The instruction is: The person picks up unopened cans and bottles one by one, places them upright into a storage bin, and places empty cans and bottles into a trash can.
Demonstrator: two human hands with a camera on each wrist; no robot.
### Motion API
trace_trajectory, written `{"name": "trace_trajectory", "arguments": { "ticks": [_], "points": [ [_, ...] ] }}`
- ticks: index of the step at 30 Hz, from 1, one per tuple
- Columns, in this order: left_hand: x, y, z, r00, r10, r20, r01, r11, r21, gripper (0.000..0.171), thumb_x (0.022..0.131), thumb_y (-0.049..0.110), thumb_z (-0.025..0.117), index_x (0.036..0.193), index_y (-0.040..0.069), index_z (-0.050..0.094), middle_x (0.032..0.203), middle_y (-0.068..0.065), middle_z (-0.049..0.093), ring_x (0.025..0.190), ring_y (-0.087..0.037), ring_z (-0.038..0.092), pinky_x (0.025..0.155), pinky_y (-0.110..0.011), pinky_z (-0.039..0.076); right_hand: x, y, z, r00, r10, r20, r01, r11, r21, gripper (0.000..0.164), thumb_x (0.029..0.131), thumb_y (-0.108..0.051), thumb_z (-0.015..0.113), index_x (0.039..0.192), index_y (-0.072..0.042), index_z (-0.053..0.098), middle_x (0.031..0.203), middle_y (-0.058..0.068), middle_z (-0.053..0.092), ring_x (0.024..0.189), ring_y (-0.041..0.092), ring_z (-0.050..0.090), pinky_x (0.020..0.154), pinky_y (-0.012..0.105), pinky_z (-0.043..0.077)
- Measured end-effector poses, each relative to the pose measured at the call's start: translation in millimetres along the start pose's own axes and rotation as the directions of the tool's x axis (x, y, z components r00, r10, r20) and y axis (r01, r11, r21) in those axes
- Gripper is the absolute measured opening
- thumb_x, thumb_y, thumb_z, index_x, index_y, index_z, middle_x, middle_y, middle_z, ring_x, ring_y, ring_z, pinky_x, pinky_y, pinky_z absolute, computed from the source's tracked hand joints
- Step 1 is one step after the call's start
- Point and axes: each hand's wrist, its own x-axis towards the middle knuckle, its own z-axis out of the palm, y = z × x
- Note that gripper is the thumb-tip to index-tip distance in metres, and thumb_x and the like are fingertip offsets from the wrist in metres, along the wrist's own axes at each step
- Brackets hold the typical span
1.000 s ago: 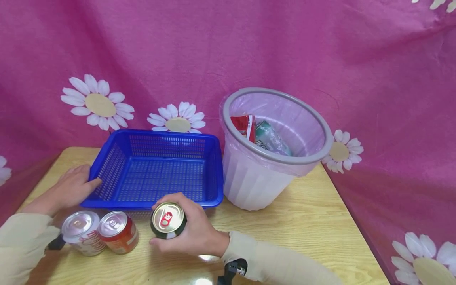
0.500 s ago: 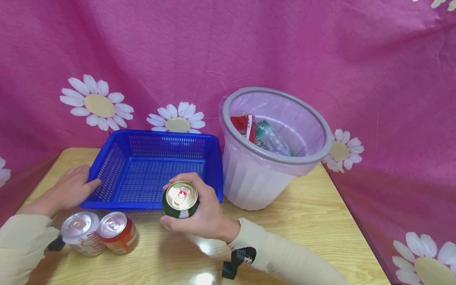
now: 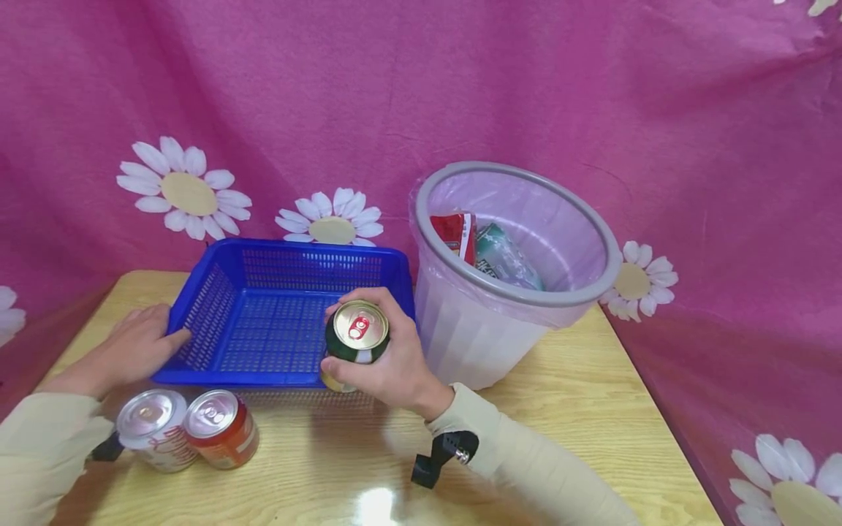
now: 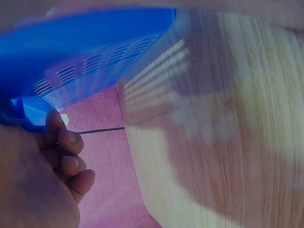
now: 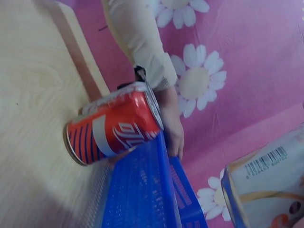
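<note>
In the head view, my right hand grips an upright drink can with a gold lid, red tab and dark green upper band. It overlaps the front right of a blue plastic basket. The right wrist view shows the can's pale side with a barcode. My left hand holds the basket's left rim, thumb over the inside; its curled fingers show outside the wall in the left wrist view. A white can and a red-orange can stand side by side before the basket.
A white bin with a grey rim and plastic liner stands right of the basket. Inside lie a red packet and a green and clear wrapper. The wooden table meets a pink flowered cloth behind.
My right hand has carried the gold-topped can up, away from me and to the right, from before the basket to its front right rim. The left hand stays at the left rim.
</note>
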Motion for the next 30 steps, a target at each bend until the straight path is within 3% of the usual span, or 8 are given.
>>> {"name": "trace_trajectory", "arguments": {
  "ticks": [15,30],
  "points": [
    [0.4,0.2,-1.1,0.999,-0.028,0.037,0.029,0.999,-0.014,0.05,0.105,0.024,0.046,0.125,-0.022,0.046,0.11,-0.035,0.058,0.106,-0.051,0.051,0.092,-0.063,0.037,8,31,-11,0.975,0.171,-0.142,-0.178,0.983,-0.04,0.061,0.072,0.003,0.084,0.124,-0.007,0.055,0.119,0.017,0.071,0.105,0.009,0.068,0.087,0.023,0.056],
    [1.7,-0.9,0.3,0.999,-0.037,0.034,0.038,0.999,-0.026,0.049,0.105,0.024,0.046,0.124,-0.021,0.047,0.109,-0.034,0.058,0.105,-0.05,0.051,0.092,-0.062,0.036,6,46,-18,0.958,0.223,-0.178,-0.247,0.961,-0.126,0.061,0.074,-0.004,0.086,0.127,-0.011,0.055,0.119,0.011,0.069,0.103,0.012,0.065,0.088,0.028,0.057]
  ]
}}
